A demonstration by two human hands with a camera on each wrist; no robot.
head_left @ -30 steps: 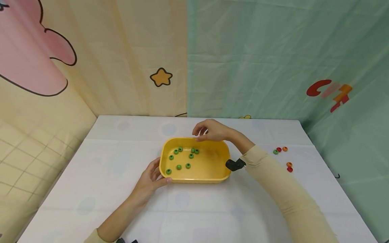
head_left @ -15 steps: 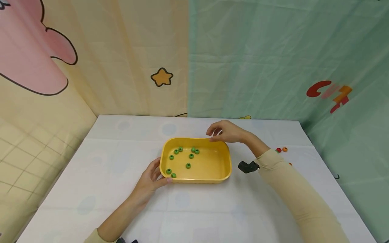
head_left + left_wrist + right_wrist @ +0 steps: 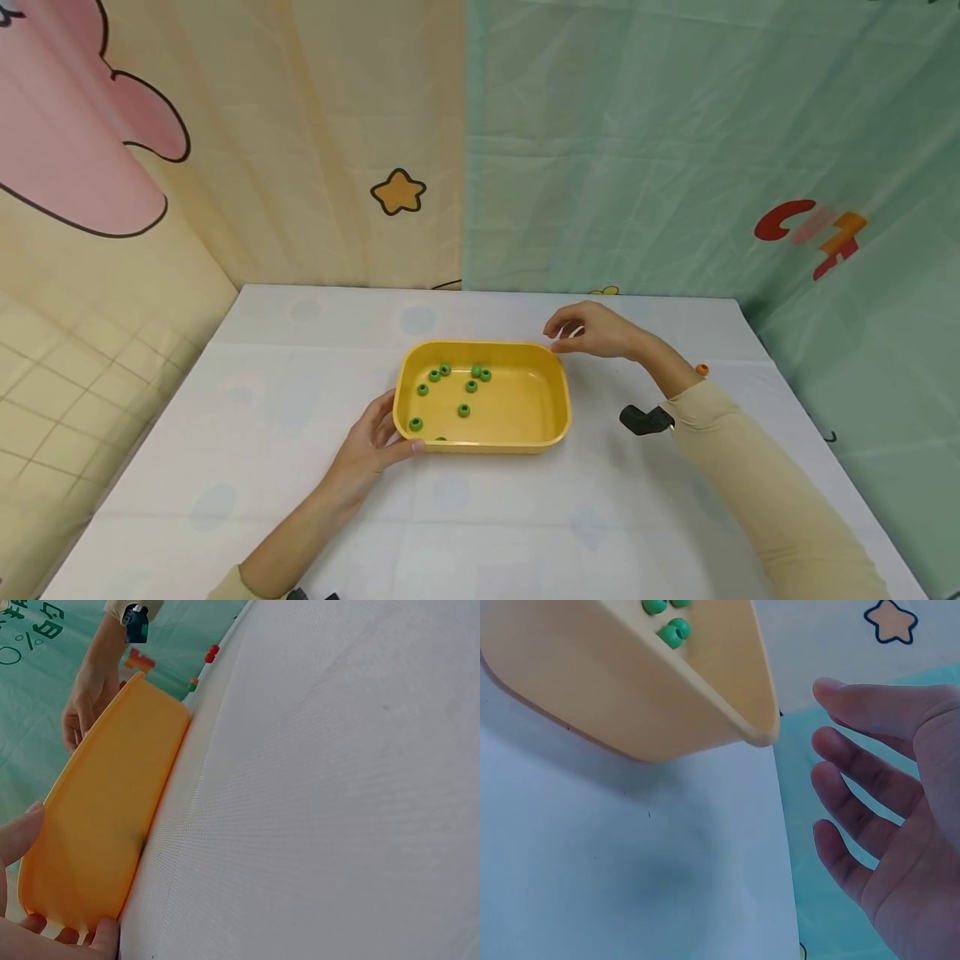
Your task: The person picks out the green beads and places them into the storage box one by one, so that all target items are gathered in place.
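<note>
A yellow plastic tray (image 3: 517, 408) sits on the white-covered table with several green beads (image 3: 464, 411) scattered over its left half. My left hand (image 3: 371, 437) grips the tray's near left corner, thumb at the front rim and fingers around the end. The left wrist view shows those fingers against the tray's outer wall (image 3: 105, 802). Just off the tray's far right corner, my right hand (image 3: 600, 330) hovers with loosely bent fingers. Nothing is between the fingers of the right hand (image 3: 885, 780) in the right wrist view.
An orange bead (image 3: 702, 369) lies on the table beyond the right sleeve (image 3: 757, 475). Red beads (image 3: 212, 654) show at the far side in the left wrist view. A black wrist mount (image 3: 645, 420) juts from the right sleeve. Printed curtains stand behind the table.
My right hand has moved right, from above the tray to past its corner. One green bead has rolled to the front wall. The right sleeve now covers most loose beads; my left hand stays put.
</note>
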